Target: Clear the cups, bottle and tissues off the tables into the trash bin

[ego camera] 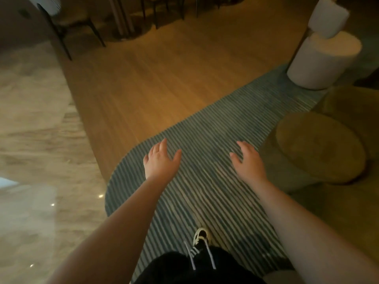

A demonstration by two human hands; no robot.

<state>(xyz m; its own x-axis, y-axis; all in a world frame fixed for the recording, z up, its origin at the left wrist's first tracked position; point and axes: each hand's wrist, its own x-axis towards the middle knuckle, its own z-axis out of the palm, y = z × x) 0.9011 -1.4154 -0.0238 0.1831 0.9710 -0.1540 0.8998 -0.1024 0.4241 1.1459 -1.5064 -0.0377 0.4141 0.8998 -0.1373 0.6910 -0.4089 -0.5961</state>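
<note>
No cups, bottle, tissues or trash bin in view. Left hand at 9 o'clock of centre and right hand at 3 o'clock, both stretched forward, fingers loosely spread, holding nothing. Below them a striped rug; shoe at 6 o'clock on it. Round olive stool at 3 o'clock, white cylindrical seat at 1 o'clock, dark-legged chair at 11 o'clock, blurred.

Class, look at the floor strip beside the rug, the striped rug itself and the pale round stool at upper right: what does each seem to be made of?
Floor strip: looks like wood or wood-look laminate, warm brown with long plank lines and a soft sheen.
Striped rug: seems woven textile, ribbed blue-green and cream stripes, matte.
Pale round stool: probably fabric-upholstered, off-white with a fuzzy, matte surface; blur leaves the exact cloth open.
</note>
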